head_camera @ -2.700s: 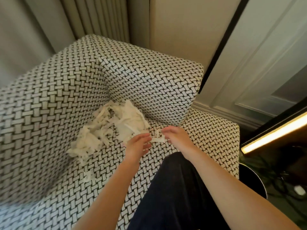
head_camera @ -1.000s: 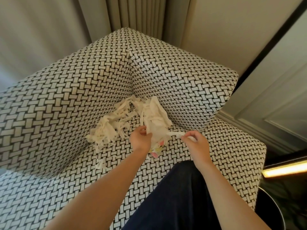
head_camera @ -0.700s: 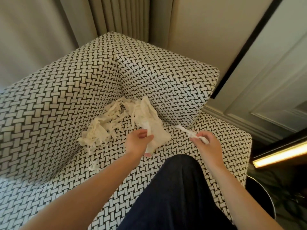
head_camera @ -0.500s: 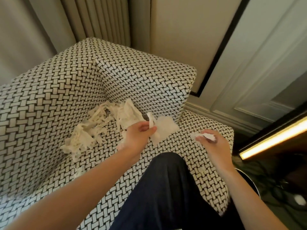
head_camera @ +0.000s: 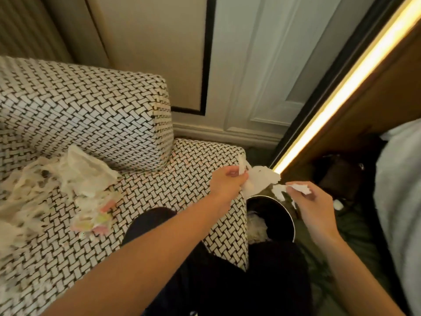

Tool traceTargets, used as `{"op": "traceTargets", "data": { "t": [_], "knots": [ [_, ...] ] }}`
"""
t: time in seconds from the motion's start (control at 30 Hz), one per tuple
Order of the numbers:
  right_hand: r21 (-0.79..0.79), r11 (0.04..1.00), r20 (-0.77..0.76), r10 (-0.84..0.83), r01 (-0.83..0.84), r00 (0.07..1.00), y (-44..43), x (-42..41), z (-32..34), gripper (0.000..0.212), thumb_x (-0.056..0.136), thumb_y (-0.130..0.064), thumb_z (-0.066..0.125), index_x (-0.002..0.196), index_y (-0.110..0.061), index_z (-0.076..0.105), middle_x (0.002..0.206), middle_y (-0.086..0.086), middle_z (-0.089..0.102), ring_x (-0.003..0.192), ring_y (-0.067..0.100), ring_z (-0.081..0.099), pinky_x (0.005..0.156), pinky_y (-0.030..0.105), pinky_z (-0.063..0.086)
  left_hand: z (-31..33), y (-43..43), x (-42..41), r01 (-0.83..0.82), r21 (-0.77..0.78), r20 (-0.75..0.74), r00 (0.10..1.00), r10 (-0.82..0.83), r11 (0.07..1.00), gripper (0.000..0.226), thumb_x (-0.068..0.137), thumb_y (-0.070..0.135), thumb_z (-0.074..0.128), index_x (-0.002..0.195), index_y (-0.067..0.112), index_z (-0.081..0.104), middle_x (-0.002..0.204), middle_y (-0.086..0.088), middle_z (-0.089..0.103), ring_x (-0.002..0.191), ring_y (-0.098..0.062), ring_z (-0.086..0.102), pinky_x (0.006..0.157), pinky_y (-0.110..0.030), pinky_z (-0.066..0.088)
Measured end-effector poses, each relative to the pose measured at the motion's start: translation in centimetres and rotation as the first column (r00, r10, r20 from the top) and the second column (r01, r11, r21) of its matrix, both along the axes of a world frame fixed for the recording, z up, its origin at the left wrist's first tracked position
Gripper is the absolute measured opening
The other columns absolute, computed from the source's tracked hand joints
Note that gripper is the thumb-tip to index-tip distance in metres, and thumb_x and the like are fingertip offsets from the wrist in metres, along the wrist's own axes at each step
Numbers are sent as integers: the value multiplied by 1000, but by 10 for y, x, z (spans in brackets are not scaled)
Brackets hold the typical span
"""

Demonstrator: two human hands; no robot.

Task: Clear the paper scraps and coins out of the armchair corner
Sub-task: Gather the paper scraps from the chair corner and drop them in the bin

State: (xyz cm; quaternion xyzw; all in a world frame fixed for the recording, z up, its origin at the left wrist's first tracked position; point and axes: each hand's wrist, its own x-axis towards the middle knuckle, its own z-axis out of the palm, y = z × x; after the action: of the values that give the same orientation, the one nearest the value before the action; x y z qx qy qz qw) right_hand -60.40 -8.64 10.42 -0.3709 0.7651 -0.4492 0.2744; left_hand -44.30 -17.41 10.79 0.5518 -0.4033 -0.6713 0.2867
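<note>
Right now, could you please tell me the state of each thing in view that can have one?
left hand, fingers pinching a white scrap past the seat edge.
right hand, fingers pinching a smaller scrap above the bin.
bin, upright, open-topped, some paper inside.
scrap pile, lying in the armchair corner, not yet cleared.
light strip, lit.

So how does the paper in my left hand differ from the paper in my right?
The left hand pinches a broad scrap, larger than the small scrap in the right hand. The broad scrap hangs beside the armchair seat; the small scrap is farther from it. Both are white, torn, and held near the black bin.
</note>
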Motion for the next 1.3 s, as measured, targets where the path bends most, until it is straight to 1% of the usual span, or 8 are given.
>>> {"op": "traceTargets", "data": {
  "t": [0.07, 0.3, 0.57, 0.73, 0.83, 0.97, 1.13, 1.3],
  "knots": [
    [8, 999, 23, -54, 54, 998, 8, -13, -7, 9, 89, -22, 62, 87, -29, 66, 90, -8, 67, 89, 10, 61, 76, 24, 46, -14, 1, -23, 19, 35, 35, 999, -20, 999, 30, 87, 14, 64, 117, 14, 61, 110, 0, 62, 101, -14, 58, 74, -21, 50],
    [135, 959, 144, -267, 248, 953, 28, -56, -44, 11, 87, -19, 63, 81, -28, 67, 89, -1, 69, 89, 19, 63, 85, 36, 49, -55, 10, -80, 71, 123, 178, 980, -92, 990, 19, 91, 21, 59, 107, 14, 66, 99, 1, 63, 86, -10, 54, 60, -16, 41],
    [301, 882, 297, -448, 362, 844, 34, -76, -86, 6, 84, -15, 64, 82, -19, 67, 92, 7, 68, 97, 26, 63, 92, 43, 49, -83, 27, -95, 151, 196, 260, 945, -200, 969, 16, 90, 22, 59, 101, 15, 70, 99, -3, 66, 94, -16, 60, 67, -21, 43],
    [340, 860, 391, -498, 381, 774, 26, -73, -96, 13, 81, -7, 62, 71, -13, 66, 99, 12, 67, 104, 29, 60, 98, 44, 46, -85, 27, -98, 272, 173, 318, 894, -315, 947, 16, 91, 22, 56, 78, 16, 63, 77, -5, 55, 75, -16, 51, 67, -27, 40],
    [368, 857, 509, -510, 361, 694, 19, -69, -99, 8, 88, -9, 61, 94, -9, 65, 107, 12, 63, 108, 26, 57, 103, 43, 43, -82, 26, -101, 319, 191, 306, 879, -365, 928, 20, 93, 27, 50, 82, 14, 61, 84, -7, 55, 84, -18, 51, 74, -29, 39],
    [370, 896, 654, -440, 247, 615, 13, -64, -93, 46, 92, -13, 57, 135, -5, 42, 135, 13, 50, 125, 25, 47, 110, 40, 35, -72, 26, -104, 366, 255, 296, 851, -433, 895, 48, 94, 38, 48, 134, 13, 50, 134, -6, 51, 124, -24, 44, 98, -31, 35],
    [337, 934, 725, -340, 122, 599, 13, -57, -74, 64, 93, -19, 54, 148, -11, 23, 153, 11, 26, 142, 24, 24, 116, 41, 22, -58, 24, -97, 334, 245, 327, 855, -402, 910, 53, 92, 41, 51, 132, 5, 50, 130, -9, 55, 119, -24, 51, 90, -28, 38],
    [299, 952, 721, -268, 61, 639, 9, -44, -51, 49, 97, -25, 47, 142, -8, 36, 142, 12, 44, 131, 25, 42, 111, 38, 30, -40, 23, -75, 365, 211, 244, 878, -411, 907, 39, 92, 39, 51, 112, 6, 60, 115, -4, 62, 105, -19, 57, 94, -34, 45]
  ]
}}
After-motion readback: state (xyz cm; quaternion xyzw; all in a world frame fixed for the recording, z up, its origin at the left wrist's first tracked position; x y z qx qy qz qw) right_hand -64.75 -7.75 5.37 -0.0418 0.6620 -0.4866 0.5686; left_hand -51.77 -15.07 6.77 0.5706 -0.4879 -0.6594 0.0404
